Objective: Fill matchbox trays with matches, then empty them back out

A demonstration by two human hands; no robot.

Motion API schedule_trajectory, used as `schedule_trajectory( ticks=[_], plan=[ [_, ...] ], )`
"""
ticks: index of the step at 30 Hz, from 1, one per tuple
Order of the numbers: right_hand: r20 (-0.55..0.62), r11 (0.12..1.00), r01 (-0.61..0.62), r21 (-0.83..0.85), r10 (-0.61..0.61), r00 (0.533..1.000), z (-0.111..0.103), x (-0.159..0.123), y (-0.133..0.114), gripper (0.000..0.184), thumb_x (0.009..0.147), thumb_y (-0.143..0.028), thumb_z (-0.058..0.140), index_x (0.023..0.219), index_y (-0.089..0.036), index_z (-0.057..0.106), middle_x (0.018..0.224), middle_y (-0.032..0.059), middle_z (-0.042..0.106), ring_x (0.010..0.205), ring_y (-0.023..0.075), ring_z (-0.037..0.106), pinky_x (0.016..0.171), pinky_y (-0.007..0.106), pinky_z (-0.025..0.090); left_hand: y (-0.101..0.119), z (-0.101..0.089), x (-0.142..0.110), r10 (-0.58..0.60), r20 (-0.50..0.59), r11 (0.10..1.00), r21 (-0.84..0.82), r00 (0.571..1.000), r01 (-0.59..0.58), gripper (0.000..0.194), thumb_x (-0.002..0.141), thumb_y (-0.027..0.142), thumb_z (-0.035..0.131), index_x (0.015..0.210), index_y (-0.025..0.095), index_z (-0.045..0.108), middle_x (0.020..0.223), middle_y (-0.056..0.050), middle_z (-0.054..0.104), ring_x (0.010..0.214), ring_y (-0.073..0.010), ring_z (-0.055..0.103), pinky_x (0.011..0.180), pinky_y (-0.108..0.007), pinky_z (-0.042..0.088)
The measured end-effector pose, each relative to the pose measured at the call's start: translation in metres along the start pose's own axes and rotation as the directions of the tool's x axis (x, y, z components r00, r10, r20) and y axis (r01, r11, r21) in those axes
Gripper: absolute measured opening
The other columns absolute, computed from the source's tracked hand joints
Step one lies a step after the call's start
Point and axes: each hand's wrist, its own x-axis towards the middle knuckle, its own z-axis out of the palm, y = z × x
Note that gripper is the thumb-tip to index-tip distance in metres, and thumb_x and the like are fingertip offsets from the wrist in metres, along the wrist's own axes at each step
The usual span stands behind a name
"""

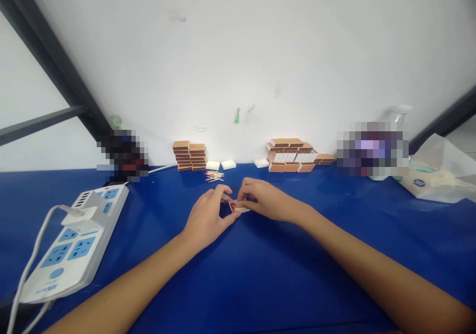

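Both my hands meet at the middle of a blue table (260,274). My left hand (207,217) and my right hand (262,199) pinch a small open matchbox tray (238,207) filled with red-tipped matches, fingers curled round its ends. A loose heap of matches (214,176) lies just beyond the hands. Behind it, against the white wall, stands a neat stack of orange matchboxes (189,155) on the left and a rougher pile of matchboxes (293,155) on the right. Small white inner trays (220,165) lie between them.
A white power strip (72,240) with blue sockets and a plugged cable lies at the left. A white plastic bag (439,173) sits at the far right. Blurred objects stand by the wall on both sides.
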Motion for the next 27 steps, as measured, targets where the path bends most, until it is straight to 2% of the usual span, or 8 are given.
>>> schedule_trajectory(
  ticks=[12,17,22,27],
  plan=[
    [0.054,0.998,-0.057,0.028,0.055,0.997,0.002,-0.004,0.003,0.013,0.102,-0.025,0.057,0.094,-0.02,0.065,0.103,0.0056,0.06,0.086,0.0174,0.061,0.079,0.033,0.049,0.0,0.002,0.001,-0.004,-0.011,1.0,-0.001,1.0,0.004,0.045,0.086,0.035,0.078,0.121,0.029,0.05,0.105,0.0,0.076,0.105,-0.0271,0.07,0.093,-0.045,0.053],
    [-0.012,0.996,-0.008,0.091,0.009,1.0,-0.007,0.001,0.008,0.013,0.102,-0.029,0.056,0.098,-0.02,0.065,0.101,0.0047,0.06,0.087,0.0171,0.059,0.079,0.031,0.048,0.001,0.001,0.002,-0.027,-0.021,1.0,0.002,0.999,0.027,0.046,0.085,0.031,0.079,0.119,0.029,0.05,0.102,0.001,0.077,0.109,-0.0279,0.068,0.094,-0.046,0.052],
    [-0.052,0.999,0.012,0.046,-0.01,0.999,-0.01,0.037,0.015,0.01,0.101,-0.026,0.06,0.095,-0.018,0.065,0.097,0.0045,0.061,0.089,0.0177,0.06,0.08,0.03,0.047,0.0,0.002,0.001,-0.057,-0.031,0.998,-0.028,0.998,0.056,0.036,0.083,0.028,0.08,0.104,0.027,0.051,0.102,0.0,0.072,0.101,-0.0251,0.068,0.089,-0.043,0.053],
    [-0.064,0.992,-0.011,-0.13,0.003,0.998,0.007,0.089,0.022,0.006,0.1,-0.02,0.063,0.097,-0.015,0.065,0.107,0.0089,0.062,0.091,0.0183,0.062,0.083,0.03,0.046,-0.001,0.003,0.001,-0.065,-0.026,0.998,-0.003,0.998,0.065,0.028,0.084,0.028,0.077,0.097,0.025,0.052,0.097,0.0,0.068,0.095,-0.0239,0.064,0.084,-0.04,0.051]
  ],
)
